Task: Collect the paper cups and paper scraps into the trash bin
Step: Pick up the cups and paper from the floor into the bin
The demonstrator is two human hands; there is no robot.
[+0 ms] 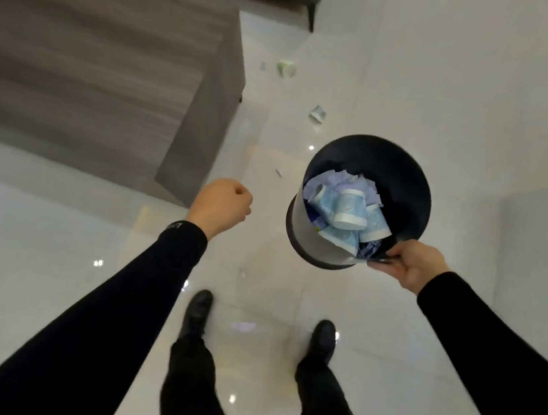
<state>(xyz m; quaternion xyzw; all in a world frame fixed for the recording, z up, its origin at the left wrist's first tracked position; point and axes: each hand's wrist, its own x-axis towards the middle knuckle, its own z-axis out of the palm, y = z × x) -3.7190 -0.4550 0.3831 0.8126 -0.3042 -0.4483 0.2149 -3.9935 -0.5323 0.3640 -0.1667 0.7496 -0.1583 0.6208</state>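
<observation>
Bin (404, 175) carried by its near rim in the pinching right hand (412, 265), mouth tilted up so its cups (351, 210) stay in; left hand (223, 204) curled closed, seemingly empty. Cups (287, 68) and scrap (318, 113) remain on floor ahead.

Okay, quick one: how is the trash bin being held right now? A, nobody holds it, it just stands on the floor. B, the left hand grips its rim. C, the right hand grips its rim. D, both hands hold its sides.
C: the right hand pinches the near rim of the trash bin, which is tilted and holds blue paper cups, while the left hand is a closed fist apart from it.
</observation>
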